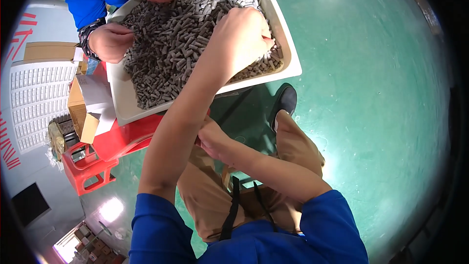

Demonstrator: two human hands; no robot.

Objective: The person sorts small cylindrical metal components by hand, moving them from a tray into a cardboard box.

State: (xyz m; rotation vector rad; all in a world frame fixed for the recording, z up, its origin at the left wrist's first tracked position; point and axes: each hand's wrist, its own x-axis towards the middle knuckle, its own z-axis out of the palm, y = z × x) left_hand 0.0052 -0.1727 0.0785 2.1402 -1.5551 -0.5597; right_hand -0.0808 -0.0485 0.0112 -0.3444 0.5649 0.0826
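A large cream tray (288,56) is filled with a heap of small grey cylindrical pieces (181,44). My left hand (244,39) reaches over the near side into the right part of the heap. Its fingers are curled and pressed together at the pieces; what they pinch is hidden. Below the tray's near edge, my right hand (211,137) sits beside a red plastic stool (127,139), partly behind my left forearm. The fingers of that hand are out of sight. Across the tray, another person's two hands (111,43) are over the same heap.
A cardboard box (80,107) and white paper stand left of the tray. Another red stool (90,171) is at the lower left. My shoe (286,100) rests on the green floor (371,93) near the tray's front right corner.
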